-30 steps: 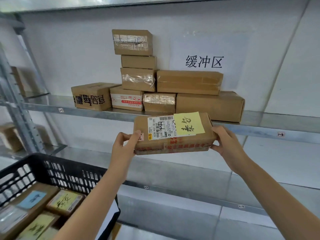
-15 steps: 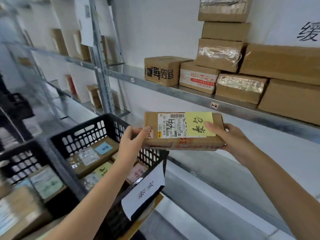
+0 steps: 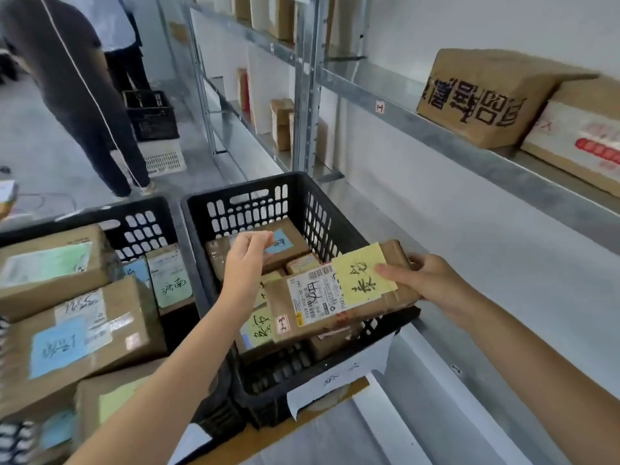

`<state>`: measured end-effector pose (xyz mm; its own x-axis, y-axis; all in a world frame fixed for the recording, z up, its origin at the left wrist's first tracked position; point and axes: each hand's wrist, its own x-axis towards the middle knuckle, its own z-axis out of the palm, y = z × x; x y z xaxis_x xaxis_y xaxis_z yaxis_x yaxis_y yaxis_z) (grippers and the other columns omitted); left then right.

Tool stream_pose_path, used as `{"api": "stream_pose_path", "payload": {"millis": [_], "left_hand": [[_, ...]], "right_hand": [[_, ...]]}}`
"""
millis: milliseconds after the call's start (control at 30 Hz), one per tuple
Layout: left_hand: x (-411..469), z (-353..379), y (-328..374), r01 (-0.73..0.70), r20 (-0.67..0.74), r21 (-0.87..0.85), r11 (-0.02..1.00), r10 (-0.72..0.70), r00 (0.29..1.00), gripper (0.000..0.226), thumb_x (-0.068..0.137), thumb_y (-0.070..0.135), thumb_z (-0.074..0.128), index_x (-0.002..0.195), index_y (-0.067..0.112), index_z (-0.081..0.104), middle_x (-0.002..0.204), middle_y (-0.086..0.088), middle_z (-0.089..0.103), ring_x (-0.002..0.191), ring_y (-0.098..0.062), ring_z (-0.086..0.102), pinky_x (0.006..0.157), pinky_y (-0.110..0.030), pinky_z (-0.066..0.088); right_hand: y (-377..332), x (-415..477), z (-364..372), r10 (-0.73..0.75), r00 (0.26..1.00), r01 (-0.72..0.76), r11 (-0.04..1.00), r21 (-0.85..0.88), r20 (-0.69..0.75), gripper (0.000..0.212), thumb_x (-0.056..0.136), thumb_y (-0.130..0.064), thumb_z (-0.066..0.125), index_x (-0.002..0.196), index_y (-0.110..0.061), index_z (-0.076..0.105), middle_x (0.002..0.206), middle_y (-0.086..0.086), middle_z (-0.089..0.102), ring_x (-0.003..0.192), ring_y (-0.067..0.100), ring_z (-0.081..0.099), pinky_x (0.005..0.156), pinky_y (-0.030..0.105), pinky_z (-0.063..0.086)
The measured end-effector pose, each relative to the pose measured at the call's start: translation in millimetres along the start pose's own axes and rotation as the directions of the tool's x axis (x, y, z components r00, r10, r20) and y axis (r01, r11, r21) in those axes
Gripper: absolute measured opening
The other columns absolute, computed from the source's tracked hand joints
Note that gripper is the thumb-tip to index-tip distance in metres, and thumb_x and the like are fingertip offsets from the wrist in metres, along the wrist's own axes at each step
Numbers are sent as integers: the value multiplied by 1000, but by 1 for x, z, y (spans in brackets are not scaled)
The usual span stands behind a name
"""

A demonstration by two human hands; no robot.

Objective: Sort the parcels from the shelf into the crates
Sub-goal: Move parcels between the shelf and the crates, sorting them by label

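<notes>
- Parcel [image 3: 339,293]: flat brown box with a white barcode label and a yellow note with handwriting; held tilted over the near right part of the right crate, above its rim.
- Right hand [image 3: 432,286]: grip closed on the parcel's right end, thumb on the yellow note.
- Left hand [image 3: 246,260]: off the parcel, hovering over the crate just left of it; fingers loosely curled, grip empty.
- Right crate [image 3: 268,196]: black, slotted; holds several parcels, 1 with a blue note, 1 with a yellow note.
- Left crate [image 3: 147,226]: black, beside the right crate; packed with parcels bearing blue and green notes.
- Shelf [image 3: 469,149]: metal, at right; 2 boxes at its right end, 1 with black printed characters.
- Far left: 2 people standing on the floor, near another black crate.
</notes>
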<state>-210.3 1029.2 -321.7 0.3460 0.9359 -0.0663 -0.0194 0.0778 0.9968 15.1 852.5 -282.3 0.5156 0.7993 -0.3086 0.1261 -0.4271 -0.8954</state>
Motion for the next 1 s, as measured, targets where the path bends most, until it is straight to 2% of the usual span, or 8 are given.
{"api": "stream_pose_path", "payload": {"millis": [67,133,267,400,500,600,833,1000], "left_hand": [[10,-1,-9,24,-15,0,1000,-24,1000,21,97,32,52,106,19,66,118,0,66,110,-12,63,100,-37,49],[20,-1,-17,35,-35,9,999,-34,999,21,97,32,53,107,18,65,117,1,66,108,-11,63,103,-44,48],[36,-2,-28,58,-74,0,998,-58,996,21,98,30,52,105,15,65,115,-1,66,106,-11,64,104,-48,47],[43,-4,-42,79,-122,22,997,-75,990,25,94,35,50,104,18,65,113,3,67,103,-6,65,102,-46,49],[48,-6,-48,78,-162,18,997,-74,984,24,93,35,49,102,18,64,114,2,67,102,-6,65,100,-43,51],[49,-8,-52,122,-232,17,992,-115,966,23,96,32,50,105,15,64,112,0,66,104,-10,65,101,-44,51],[52,-10,-59,150,-282,50,987,-130,951,20,97,32,54,106,17,64,113,3,67,103,-6,64,97,-37,54],[50,-10,-61,136,-277,77,988,-110,955,18,97,32,54,105,18,64,112,4,67,104,-4,64,95,-33,54]], "right_hand": [[6,18,14,58,996,-53,996,-66,73,61,66,-48,87,118,-22,68,100,-3,77,90,16,75,89,36,57],[14,34,26,126,983,-111,987,-117,131,66,64,-49,88,119,-19,66,101,-1,77,92,17,74,95,39,55],[30,64,45,258,931,-213,959,-188,259,58,66,-46,87,112,-16,69,94,-3,78,87,12,75,92,34,55],[51,86,61,390,834,-300,914,-274,389,69,62,-45,90,120,-20,62,103,-3,77,96,13,73,87,33,57],[58,106,62,435,752,-306,896,-323,494,59,71,-35,88,122,-23,61,107,-3,76,100,17,72,86,38,59],[64,119,62,520,636,-287,845,-450,570,44,81,-20,81,121,-24,63,109,0,76,106,22,70,86,46,59],[61,137,77,613,488,-170,765,-621,621,41,92,-5,63,126,-28,56,117,3,70,111,25,64,88,52,57],[54,152,86,650,463,-33,692,-721,603,60,98,4,49,143,-36,46,134,9,58,120,35,58,88,54,56]]}}
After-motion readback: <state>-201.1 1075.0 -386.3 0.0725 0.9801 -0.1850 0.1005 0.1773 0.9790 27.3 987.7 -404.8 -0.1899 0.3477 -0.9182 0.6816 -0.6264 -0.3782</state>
